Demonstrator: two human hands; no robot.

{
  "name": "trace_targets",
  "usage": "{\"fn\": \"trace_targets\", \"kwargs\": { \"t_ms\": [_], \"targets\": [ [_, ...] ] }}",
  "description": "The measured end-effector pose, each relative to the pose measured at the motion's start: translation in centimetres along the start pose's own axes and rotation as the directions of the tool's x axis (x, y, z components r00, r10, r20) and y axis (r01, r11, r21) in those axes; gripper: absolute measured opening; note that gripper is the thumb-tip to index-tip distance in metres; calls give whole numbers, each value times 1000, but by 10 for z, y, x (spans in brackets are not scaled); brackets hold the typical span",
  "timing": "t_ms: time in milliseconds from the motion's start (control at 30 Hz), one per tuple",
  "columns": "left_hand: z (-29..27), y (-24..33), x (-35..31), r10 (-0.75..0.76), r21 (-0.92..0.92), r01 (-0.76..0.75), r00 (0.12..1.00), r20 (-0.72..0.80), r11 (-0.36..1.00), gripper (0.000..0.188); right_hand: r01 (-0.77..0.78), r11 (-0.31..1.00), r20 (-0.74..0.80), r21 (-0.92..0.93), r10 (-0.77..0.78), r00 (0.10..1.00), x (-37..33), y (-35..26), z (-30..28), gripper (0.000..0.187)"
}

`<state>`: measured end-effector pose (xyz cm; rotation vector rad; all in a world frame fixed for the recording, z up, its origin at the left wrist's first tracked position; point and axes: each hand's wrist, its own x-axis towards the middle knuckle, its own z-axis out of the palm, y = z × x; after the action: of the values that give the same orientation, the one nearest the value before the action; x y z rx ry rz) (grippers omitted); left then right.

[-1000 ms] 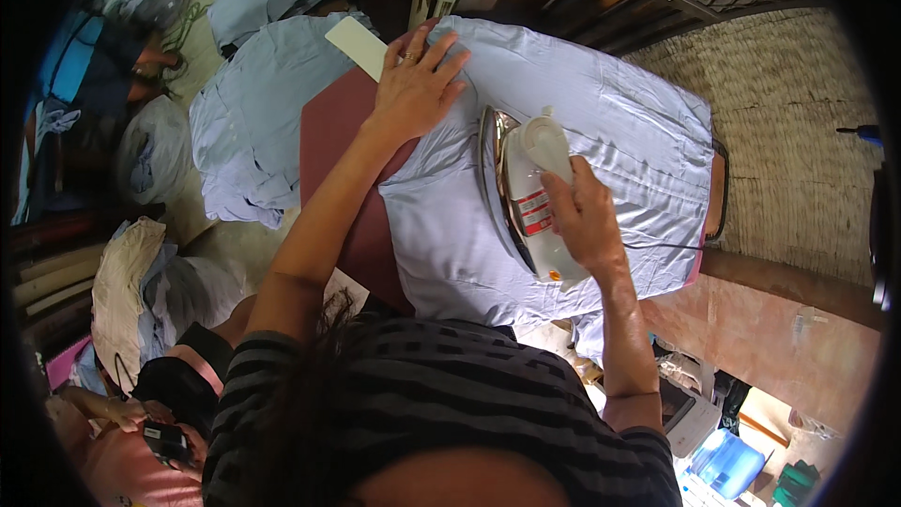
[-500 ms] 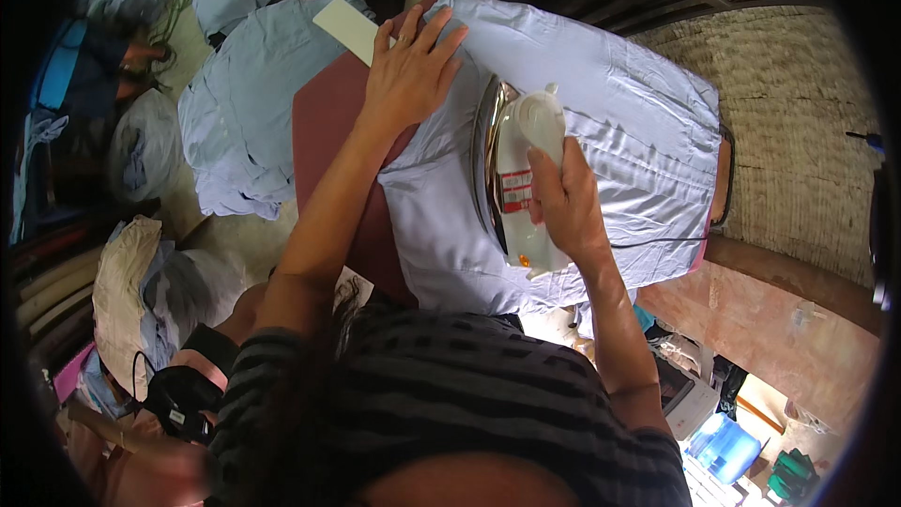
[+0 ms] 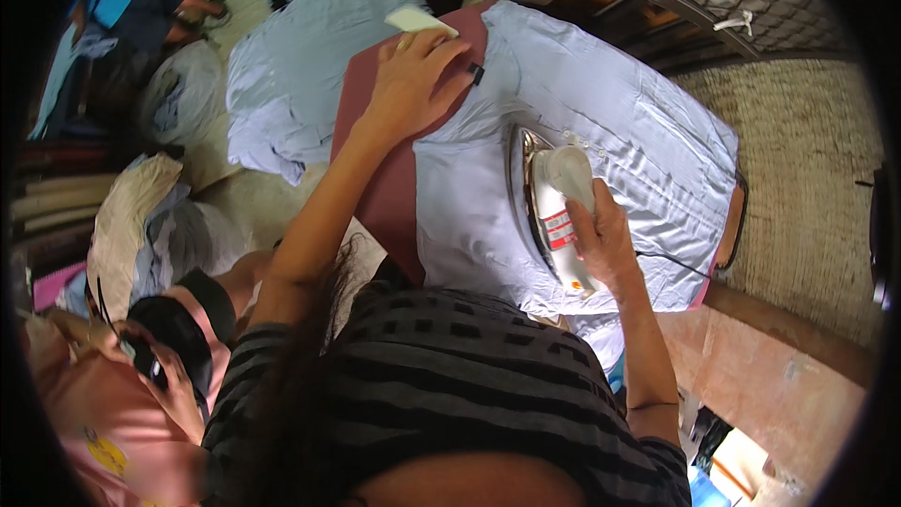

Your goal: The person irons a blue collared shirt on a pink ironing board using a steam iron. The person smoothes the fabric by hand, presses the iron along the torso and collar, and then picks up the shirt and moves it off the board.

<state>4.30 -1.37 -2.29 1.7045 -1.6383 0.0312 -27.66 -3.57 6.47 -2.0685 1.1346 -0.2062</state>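
Note:
My right hand (image 3: 605,235) is wrapped round the handle of a clothes iron (image 3: 556,211), a white and clear body with a metal soleplate. The iron lies on a light blue garment (image 3: 648,131) spread across a maroon ironing board (image 3: 375,197). Palm down, my left hand (image 3: 413,80) is over the board's left side, beside the garment's edge, its fingers apart. Just beyond its fingertips a pale flat rectangular piece (image 3: 418,21) shows; whether they touch it I cannot tell. Close to my left thumb is a small black tag (image 3: 476,73) at the garment's edge.
Light blue garments (image 3: 300,66) lie piled beyond the board's left side. A person in pink (image 3: 113,413) sits at lower left with a black object in hand. The iron's cord (image 3: 676,265) runs right. A wooden board (image 3: 770,347) and woven mat (image 3: 798,150) are at right.
The view has shifted, so the board appears farther right. My left hand has moved left off the garment, uncovering the black tag. The iron has moved slightly toward me over the cloth.

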Motion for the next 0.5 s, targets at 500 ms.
{"fn": "trace_targets", "kwargs": {
  "t_ms": [500],
  "targets": [
    [5, 57, -105, -524, 32, 547, 816, -246, 837, 33, 477, 875, 312, -81, -433, 846, 40, -20, -9, 42]
  ]
}}
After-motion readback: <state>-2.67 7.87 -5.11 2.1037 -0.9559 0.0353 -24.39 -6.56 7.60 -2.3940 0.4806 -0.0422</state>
